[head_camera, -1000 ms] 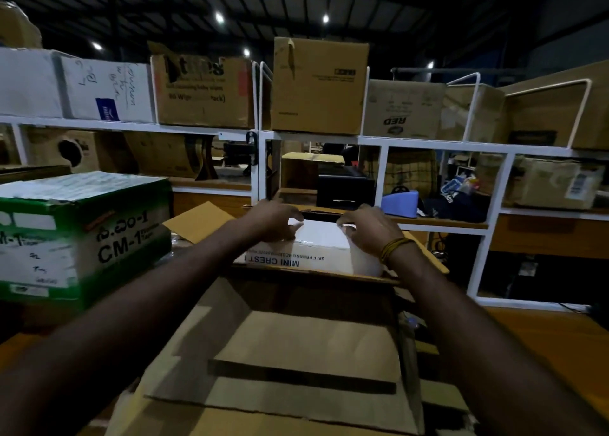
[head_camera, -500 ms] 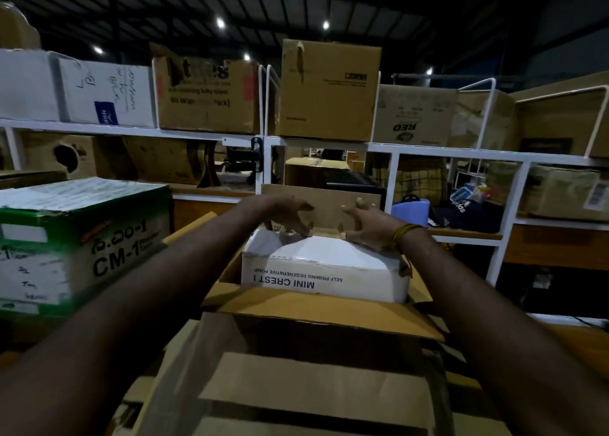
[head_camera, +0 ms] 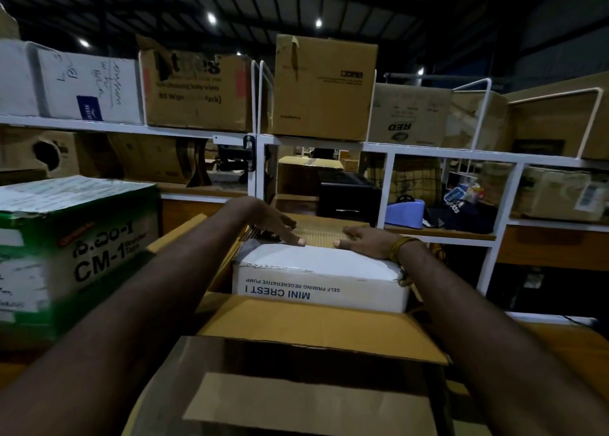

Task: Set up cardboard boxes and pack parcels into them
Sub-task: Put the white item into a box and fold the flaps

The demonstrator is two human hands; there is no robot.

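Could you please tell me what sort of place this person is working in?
Most likely a warehouse or stockroom: white metal shelves stacked with cardboard boxes, and bare roof beams with ceiling lights overhead.

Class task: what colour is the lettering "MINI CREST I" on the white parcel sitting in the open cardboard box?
Dark blue, on the white parcel; head view.

Parcel (head_camera: 316,271) inside open carton (head_camera: 316,330), centre. Printed box (head_camera: 75,244) to its left. Shelves (head_camera: 428,149) behind, cartons (head_camera: 324,86) on the top tier.
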